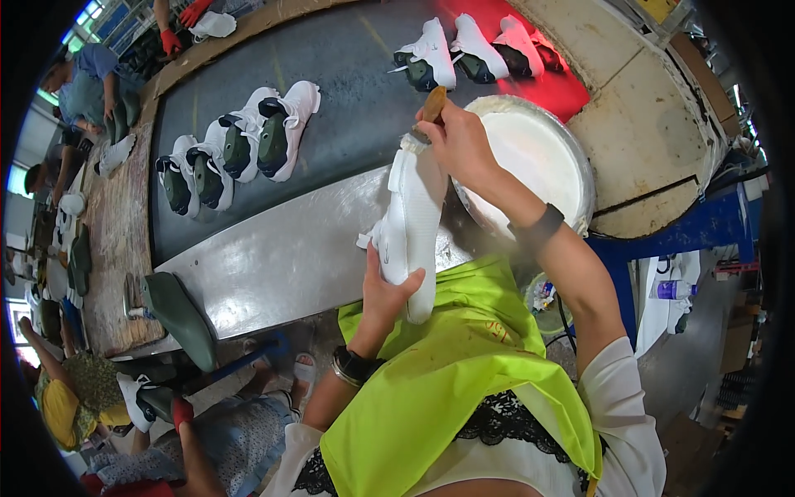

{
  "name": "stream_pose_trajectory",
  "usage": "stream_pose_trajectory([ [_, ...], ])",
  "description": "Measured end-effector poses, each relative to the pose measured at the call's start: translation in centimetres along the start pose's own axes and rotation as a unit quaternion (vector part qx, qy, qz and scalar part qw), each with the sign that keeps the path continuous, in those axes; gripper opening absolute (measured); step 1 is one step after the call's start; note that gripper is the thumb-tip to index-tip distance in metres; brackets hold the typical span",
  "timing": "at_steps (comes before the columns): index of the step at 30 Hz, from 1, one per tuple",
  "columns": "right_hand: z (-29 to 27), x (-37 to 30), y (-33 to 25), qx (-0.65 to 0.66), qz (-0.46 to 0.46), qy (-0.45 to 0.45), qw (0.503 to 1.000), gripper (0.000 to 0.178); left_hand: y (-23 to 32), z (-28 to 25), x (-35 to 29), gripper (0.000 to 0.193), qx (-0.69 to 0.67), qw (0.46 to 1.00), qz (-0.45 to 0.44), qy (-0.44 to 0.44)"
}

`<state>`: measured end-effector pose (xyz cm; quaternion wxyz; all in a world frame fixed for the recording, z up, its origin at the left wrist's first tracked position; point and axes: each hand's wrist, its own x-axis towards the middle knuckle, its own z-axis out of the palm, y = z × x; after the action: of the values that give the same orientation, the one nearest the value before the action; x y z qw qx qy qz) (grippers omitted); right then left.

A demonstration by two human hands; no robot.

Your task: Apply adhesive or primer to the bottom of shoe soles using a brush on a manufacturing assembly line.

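Left: your hand [387, 296] grips a white shoe [424, 219] | Right: yours [457, 142] clasps a brush [435, 101], tip unclear | Two o'clock: basin [590, 178], partly behind your forearm [520, 197]

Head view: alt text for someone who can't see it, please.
A person's left hand holds a white shoe, sole showing, while the right hand holds a brush at its far end, beside a round pan. More white shoes sit on a dark surface beyond.

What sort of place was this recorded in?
Probably a shoe factory: white shoes line a dark belt, a wide basin holds something white, and a co-worker handles another shoe.
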<state>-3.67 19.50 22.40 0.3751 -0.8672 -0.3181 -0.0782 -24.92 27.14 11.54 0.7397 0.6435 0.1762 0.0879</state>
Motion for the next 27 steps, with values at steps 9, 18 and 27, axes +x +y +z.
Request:
stream_pose_trajectory([
  [9,-2.4,-1.8,-4.0,0.085,-0.027,-0.261,0.961,0.014,0.4,-0.8,-0.3,0.090,-0.006,0.999,-0.041,-0.004],
  [18,-0.1,-4.3,0.5,0.129,-0.029,0.009,0.991,0.011,0.6,-3.8,-1.0,0.084,-0.077,0.992,-0.085,-0.055],
  [27,0.6,-6.7,-3.3,0.203,0.032,-0.048,0.978,0.016,1.5,-4.5,-1.5,0.078,-0.136,0.983,-0.103,-0.063],
])
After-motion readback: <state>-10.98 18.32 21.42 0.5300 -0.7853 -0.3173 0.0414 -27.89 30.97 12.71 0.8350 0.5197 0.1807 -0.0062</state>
